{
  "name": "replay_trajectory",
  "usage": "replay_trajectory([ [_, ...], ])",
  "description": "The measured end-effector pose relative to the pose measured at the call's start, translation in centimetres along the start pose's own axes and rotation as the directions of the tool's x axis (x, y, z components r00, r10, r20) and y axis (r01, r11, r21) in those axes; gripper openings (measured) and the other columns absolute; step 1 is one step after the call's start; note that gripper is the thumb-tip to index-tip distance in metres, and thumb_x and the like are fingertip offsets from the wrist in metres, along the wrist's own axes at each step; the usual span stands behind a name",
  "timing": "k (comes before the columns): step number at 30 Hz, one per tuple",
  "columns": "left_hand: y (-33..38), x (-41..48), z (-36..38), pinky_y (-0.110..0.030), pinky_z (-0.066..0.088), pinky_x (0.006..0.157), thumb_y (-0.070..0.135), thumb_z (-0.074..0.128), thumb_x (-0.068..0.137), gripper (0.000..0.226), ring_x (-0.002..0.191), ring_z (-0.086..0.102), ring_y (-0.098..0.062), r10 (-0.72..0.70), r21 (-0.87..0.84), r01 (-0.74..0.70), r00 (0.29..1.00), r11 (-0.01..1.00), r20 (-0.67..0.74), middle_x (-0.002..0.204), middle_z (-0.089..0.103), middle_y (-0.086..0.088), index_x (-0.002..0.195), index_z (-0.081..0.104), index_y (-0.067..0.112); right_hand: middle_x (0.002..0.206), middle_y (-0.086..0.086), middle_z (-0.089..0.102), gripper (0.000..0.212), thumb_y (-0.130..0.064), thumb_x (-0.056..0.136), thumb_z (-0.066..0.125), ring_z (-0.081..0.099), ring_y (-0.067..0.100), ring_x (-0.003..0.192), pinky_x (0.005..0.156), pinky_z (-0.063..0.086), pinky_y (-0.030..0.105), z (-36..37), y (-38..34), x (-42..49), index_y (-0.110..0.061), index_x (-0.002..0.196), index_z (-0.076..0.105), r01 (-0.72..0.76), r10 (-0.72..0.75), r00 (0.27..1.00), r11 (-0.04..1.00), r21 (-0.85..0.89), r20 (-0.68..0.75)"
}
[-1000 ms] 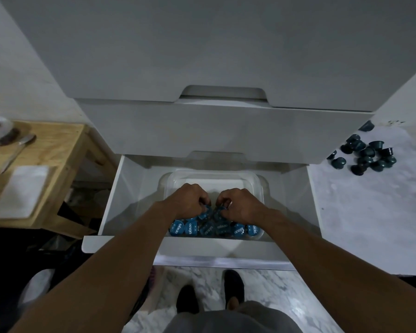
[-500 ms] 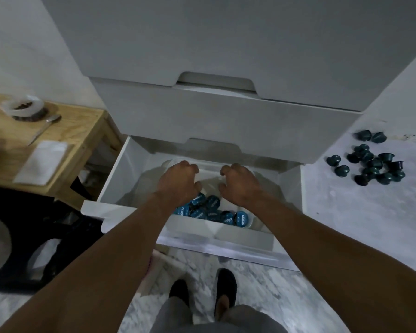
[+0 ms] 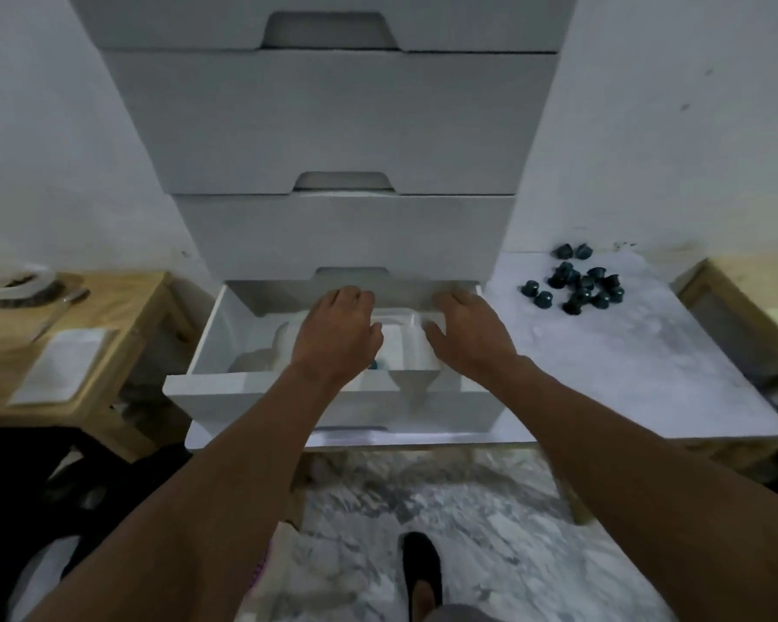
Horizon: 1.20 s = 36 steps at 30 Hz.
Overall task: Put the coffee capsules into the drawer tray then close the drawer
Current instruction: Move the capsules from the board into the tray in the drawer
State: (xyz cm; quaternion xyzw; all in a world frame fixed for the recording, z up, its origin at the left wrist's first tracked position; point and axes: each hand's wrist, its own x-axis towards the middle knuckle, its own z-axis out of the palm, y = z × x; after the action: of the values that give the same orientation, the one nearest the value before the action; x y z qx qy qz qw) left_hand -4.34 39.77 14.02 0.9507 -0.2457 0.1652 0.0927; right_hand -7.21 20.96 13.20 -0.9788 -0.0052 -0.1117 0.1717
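The bottom white drawer (image 3: 225, 392) of a tall chest stands pulled out. Inside it sits a clear plastic tray (image 3: 398, 323), mostly hidden by my hands and the drawer front; only a sliver of one blue capsule (image 3: 373, 365) shows. My left hand (image 3: 333, 338) hovers over the tray with loosely curled fingers and holds nothing. Over the tray's right side, my right hand (image 3: 466, 336) is spread and empty. A pile of several dark teal capsules (image 3: 580, 285) lies on the white marble surface (image 3: 625, 374) to the right of the chest.
A low wooden table (image 3: 109, 316) at left carries a white cloth (image 3: 64, 370) and a round container (image 3: 16, 285). Closed drawers (image 3: 333, 119) rise above the open one. Marble floor and my dark shoe (image 3: 421, 572) are below. A wooden edge (image 3: 733, 316) borders the far right.
Both hands have lifted off the blue capsules in the tray and opened. The camera has pulled back and tilted up, so the drawer front now hides most of the capsules.
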Motion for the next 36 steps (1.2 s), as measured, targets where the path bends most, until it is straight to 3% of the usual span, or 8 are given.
replay_trajectory([
  [8, 8.6, 0.9, -1.0, -0.038, 0.052, 0.072, 0.020, 0.064, 0.078, 0.031, 0.086, 0.061, -0.034, 0.199, -0.072, -0.201, 0.980, 0.977, -0.026, 0.096, 0.064, -0.017, 0.102, 0.062, 0.001, 0.123, 0.013, 0.057, 0.043, -0.032, 0.091, 0.055, 0.053, 0.030, 0.113, 0.093, 0.045, 0.038, -6.0, 5.7, -6.3, -0.009, 0.127, 0.052, -0.148, 0.142, 0.986, 0.987, -0.059, -0.086],
  [16, 18.0, 4.6, 1.4, -0.038, 0.053, 0.067, 0.022, 0.064, 0.079, 0.032, 0.084, 0.062, -0.032, 0.310, -0.079, -0.309, 0.951, 0.948, 0.000, 0.099, 0.064, -0.014, 0.105, 0.062, 0.004, 0.124, 0.011, 0.058, 0.042, -0.032, 0.090, 0.056, 0.054, 0.028, 0.113, 0.091, 0.045, 0.036, -9.7, 14.2, -9.3, -0.010, 0.127, 0.053, -0.257, 0.248, 0.959, 0.965, -0.054, -0.136],
  [26, 27.2, 11.5, 6.9, -0.036, 0.048, 0.067, 0.016, 0.057, 0.086, 0.030, 0.089, 0.059, -0.031, 0.164, -0.144, -0.156, 0.986, 0.977, 0.041, 0.106, 0.061, -0.012, 0.113, 0.058, 0.007, 0.121, 0.012, 0.057, 0.038, -0.030, 0.091, 0.055, 0.057, 0.029, 0.106, 0.088, 0.046, 0.037, -12.9, 27.8, -6.7, -0.010, 0.123, 0.054, -0.230, 0.229, 0.973, 0.972, -0.041, -0.031],
  [30, 28.4, 13.0, 8.6, -0.039, 0.048, 0.073, 0.018, 0.055, 0.088, 0.033, 0.095, 0.058, -0.030, 0.070, -0.135, -0.057, 0.994, 0.989, 0.088, 0.112, 0.058, -0.012, 0.119, 0.056, 0.006, 0.122, 0.012, 0.056, 0.040, -0.029, 0.091, 0.055, 0.057, 0.029, 0.106, 0.088, 0.044, 0.035, -13.1, 31.2, -4.6, -0.009, 0.125, 0.053, -0.188, 0.189, 0.982, 0.982, -0.024, 0.024],
  [36, 27.8, 15.6, 10.9, -0.036, 0.048, 0.071, 0.015, 0.051, 0.090, 0.024, 0.091, 0.058, -0.028, -0.007, -0.069, 0.018, 0.988, 0.997, 0.152, 0.108, 0.058, -0.012, 0.111, 0.058, 0.005, 0.117, 0.012, 0.058, 0.035, -0.026, 0.089, 0.057, 0.057, 0.030, 0.102, 0.085, 0.046, 0.035, -11.7, 33.3, -0.7, -0.009, 0.119, 0.056, -0.129, 0.127, 0.989, 0.991, 0.028, 0.074],
])
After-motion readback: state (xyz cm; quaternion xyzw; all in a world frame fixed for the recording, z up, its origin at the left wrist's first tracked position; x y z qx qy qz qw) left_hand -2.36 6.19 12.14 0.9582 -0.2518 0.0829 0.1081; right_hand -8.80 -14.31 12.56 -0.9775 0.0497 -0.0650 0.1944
